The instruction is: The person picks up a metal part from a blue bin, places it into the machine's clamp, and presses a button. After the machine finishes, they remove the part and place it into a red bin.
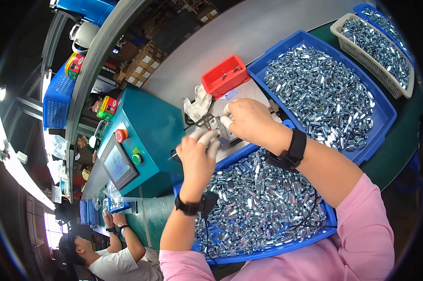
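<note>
My left hand, with white covers on some fingertips, is bent closed beside a small metal fixture on the bench. Whatever its fingertips pinch is too small to make out. On the fixture's other side my right hand has its fingers curled in, white-tipped too, and its palm side is hidden. Below my hands, a blue tray holds many shiny hexagonal metal pieces. To the right stands a larger blue tray heaped with similar metal pieces.
A red bin with a few metal pieces stands behind the fixture, beside a crumpled white glove. On the left is a green machine with a screen and buttons. A beige basket is far right. A co-worker sits lower left.
</note>
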A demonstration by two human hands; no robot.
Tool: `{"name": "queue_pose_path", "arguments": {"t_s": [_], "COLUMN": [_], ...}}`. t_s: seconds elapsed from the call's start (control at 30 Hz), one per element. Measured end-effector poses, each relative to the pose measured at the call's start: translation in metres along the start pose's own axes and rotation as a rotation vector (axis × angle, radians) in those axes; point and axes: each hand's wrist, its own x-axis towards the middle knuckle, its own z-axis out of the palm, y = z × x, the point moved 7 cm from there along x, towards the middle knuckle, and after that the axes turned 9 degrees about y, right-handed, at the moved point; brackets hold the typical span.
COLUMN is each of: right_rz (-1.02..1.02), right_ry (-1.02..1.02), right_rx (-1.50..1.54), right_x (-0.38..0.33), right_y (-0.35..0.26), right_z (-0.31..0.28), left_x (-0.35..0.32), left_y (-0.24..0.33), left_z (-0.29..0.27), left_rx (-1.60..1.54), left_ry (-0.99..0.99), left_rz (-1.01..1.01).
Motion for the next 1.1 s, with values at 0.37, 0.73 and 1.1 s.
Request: {"name": "queue_pose_path", "arguments": {"t_s": [0.37, 0.73, 1.1], "right_rz": [0.251, 0.407, 0.470], "right_ry": [-0.498, -0.567, -0.511], "right_rx": [0.248, 0.601, 0.630], "right_x": [-0.027, -0.037, -0.038], "right_y": [-0.011, -0.002, 0.002], "right_z": [0.040, 0.053, 0.050], "left_x": [-0.081, -0.077, -0.050], "left_y": [0.014, 0.011, -0.019], "left_z": [0.015, 0.008, -0.059], "left_rx": [-0.330, -0.635, -0.223], "left_ry": [-0.626, -0.437, 0.298], "left_rz": [-0.297, -0.360, -0.193]}}
